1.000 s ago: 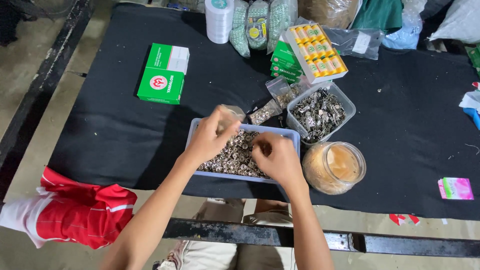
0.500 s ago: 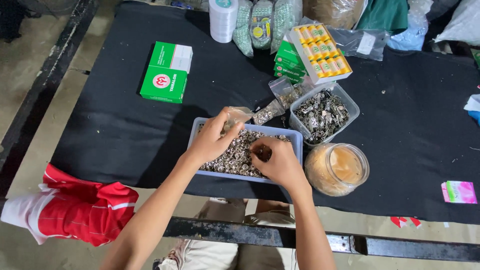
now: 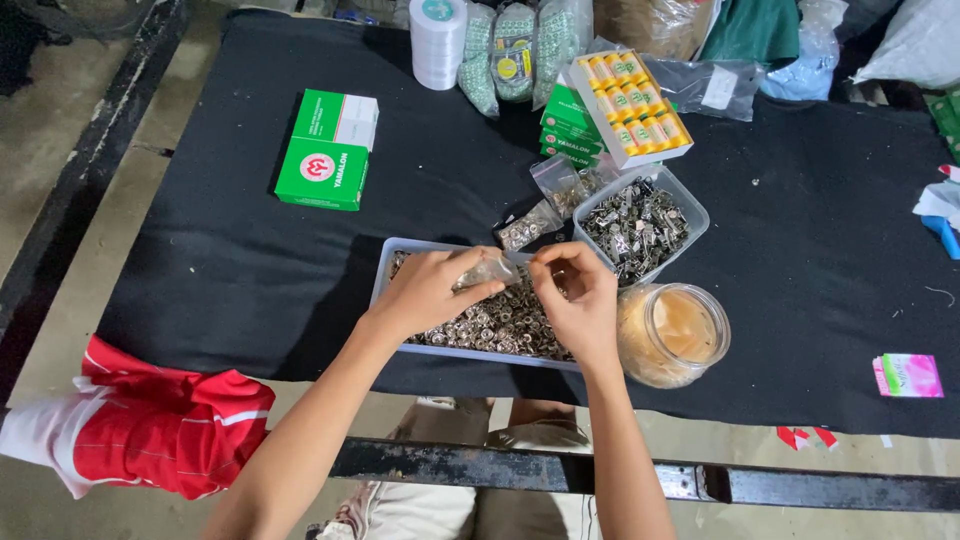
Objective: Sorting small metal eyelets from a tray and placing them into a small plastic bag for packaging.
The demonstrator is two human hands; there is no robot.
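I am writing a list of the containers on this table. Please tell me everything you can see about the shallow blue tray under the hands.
The shallow rectangular pale-blue plastic tray lies flat on the black cloth, near the table's front edge. It holds many small silver metal rings. Both hands, left and right, hover over it, covering part of it. A round clear jar stands beside its right end.

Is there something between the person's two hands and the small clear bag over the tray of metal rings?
Nothing visible does. The left hand already holds the small clear bag above the tray of metal rings, and the right hand is pinching at its opening.
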